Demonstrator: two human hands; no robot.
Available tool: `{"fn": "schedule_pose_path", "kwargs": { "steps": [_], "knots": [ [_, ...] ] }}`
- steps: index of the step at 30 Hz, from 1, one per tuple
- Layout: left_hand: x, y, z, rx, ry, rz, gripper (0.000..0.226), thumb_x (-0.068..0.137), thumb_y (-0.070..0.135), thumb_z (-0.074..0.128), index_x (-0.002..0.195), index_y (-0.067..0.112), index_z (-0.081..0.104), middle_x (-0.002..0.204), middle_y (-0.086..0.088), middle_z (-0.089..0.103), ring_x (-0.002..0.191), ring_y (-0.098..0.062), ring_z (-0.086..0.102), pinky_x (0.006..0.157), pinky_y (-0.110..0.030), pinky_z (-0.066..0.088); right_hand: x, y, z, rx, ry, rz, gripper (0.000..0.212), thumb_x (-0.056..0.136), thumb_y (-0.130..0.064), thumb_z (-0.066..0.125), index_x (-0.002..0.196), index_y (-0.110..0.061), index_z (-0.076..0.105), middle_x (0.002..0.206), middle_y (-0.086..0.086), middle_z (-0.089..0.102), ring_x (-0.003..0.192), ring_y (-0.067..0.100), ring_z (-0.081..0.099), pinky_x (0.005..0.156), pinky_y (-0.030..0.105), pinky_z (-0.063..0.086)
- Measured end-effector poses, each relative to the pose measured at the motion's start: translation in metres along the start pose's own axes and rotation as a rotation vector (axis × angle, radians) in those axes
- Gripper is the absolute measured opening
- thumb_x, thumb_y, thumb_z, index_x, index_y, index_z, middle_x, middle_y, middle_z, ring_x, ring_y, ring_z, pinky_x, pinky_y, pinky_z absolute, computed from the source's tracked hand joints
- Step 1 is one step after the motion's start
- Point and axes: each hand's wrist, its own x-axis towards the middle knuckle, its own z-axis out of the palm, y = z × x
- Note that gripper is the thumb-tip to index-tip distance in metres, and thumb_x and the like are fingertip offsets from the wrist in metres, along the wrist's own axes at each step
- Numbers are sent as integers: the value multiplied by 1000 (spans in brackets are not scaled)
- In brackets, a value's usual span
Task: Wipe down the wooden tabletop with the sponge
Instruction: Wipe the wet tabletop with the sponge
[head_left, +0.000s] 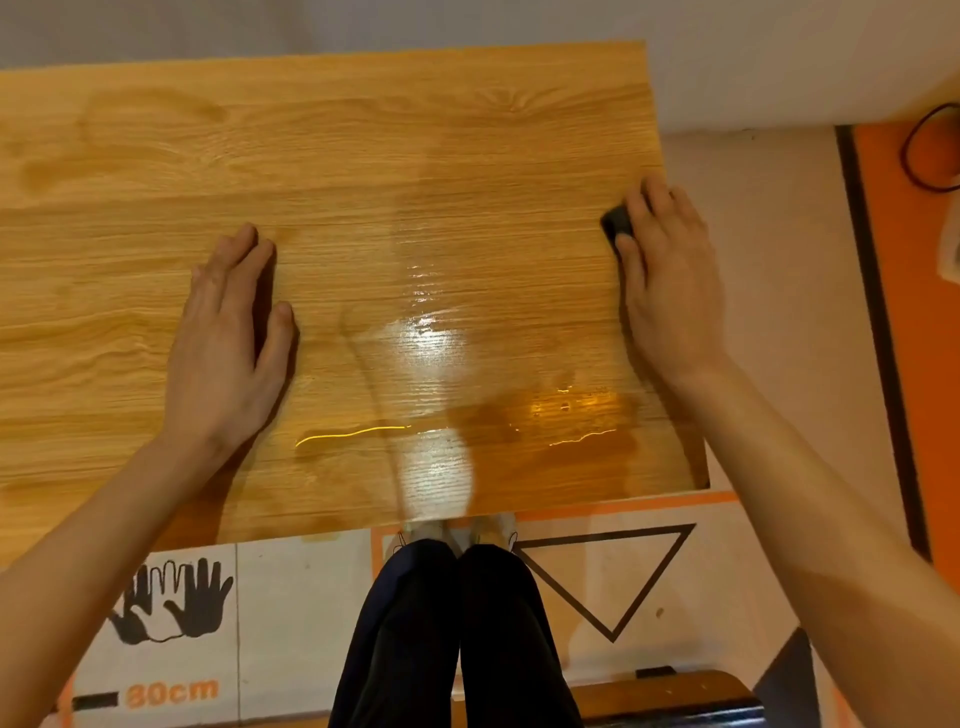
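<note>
The fingers of the right hand (667, 275) curl over a small dark sponge (617, 222), thumb along its near side, so that only its black, rounded left end shows from under the fingertips; the rest is hidden beneath the palm. The sponge sits on the wooden tabletop (322, 171) close to its right edge, about midway between the far and near sides. The left hand (228, 343) lies flat on the wood well to the left, fingers straight and close together, thumb spread slightly to the side, holding nothing. Between the hands the light-brown, grained surface is wet: a glossy sheen reflects a bright light at the centre, and darker damp patches with thin shining edges run along the near right part. Below the table edge are dark trousers (452, 634) and a floor mat (260, 597) printed with hand outlines and a triangle.
</note>
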Motion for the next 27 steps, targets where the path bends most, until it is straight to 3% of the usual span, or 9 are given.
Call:
{"fn": "schedule_pose_path", "kwargs": {
  "steps": [3, 6, 9, 14, 18, 21, 24, 27],
  "knots": [
    [-26, 4, -1, -5, 0, -22, 55, 103, 26, 40, 154, 6, 36, 164, -8, 29, 155, -21, 20, 129, -35, 7, -14, 2, 2, 5, 15, -7, 46, 104, -22, 34, 148, -8, 34, 157, 10, 29, 146, 31, 22, 119, 46, 21],
    [-43, 5, 2, -16, 14, -38, 54, 103, 25, 40, 154, 6, 36, 165, -8, 28, 155, -20, 19, 128, -29, 4, -95, -1, -10, 20, -9, -5, 47, 104, -20, 36, 149, -8, 32, 158, 9, 27, 148, 27, 18, 118, 50, 23],
    [-42, 6, 6, -11, 37, -52, 54, 103, 25, 39, 153, 5, 37, 165, -8, 28, 155, -23, 20, 128, -31, 6, -159, -6, -18, 39, -68, -4, 49, 102, -20, 36, 150, -10, 31, 159, 6, 25, 149, 22, 14, 117, 52, 23],
    [-43, 6, 6, 3, 32, -52, 55, 104, 27, 37, 155, 7, 35, 166, -6, 26, 155, -20, 19, 128, -36, 10, -87, -11, -6, -19, -42, -101, 46, 104, -25, 33, 145, -7, 40, 155, 10, 33, 145, 28, 25, 118, 48, 24],
    [-43, 7, 5, -3, 39, -71, 54, 103, 27, 39, 155, 10, 36, 166, -2, 27, 155, -16, 18, 128, -36, 12, -18, -30, 8, -29, 3, -58, 45, 106, -25, 31, 148, -8, 34, 157, 10, 28, 146, 28, 22, 120, 44, 19],
    [-44, 5, 5, -6, 37, -72, 54, 104, 29, 39, 155, 11, 37, 166, -1, 27, 155, -15, 18, 128, -30, 9, -65, -35, 10, -84, -22, -63, 47, 107, -25, 27, 151, -8, 28, 159, 9, 23, 148, 27, 16, 120, 45, 18],
    [-45, 5, 5, -10, 40, -71, 54, 104, 29, 39, 154, 10, 37, 166, -2, 28, 155, -15, 18, 127, -27, 8, -137, -45, 10, -310, -139, -163, 53, 103, -27, 15, 152, -8, 22, 160, 12, 17, 149, 29, 13, 120, 45, 15],
    [-43, 4, 5, -7, 47, -67, 54, 103, 30, 39, 154, 10, 37, 166, -2, 28, 155, -14, 18, 128, -29, 9, -115, -48, 11, -217, -145, -237, 50, 103, -27, 22, 148, -8, 33, 157, 10, 27, 146, 28, 22, 117, 45, 22]
  ]
}}
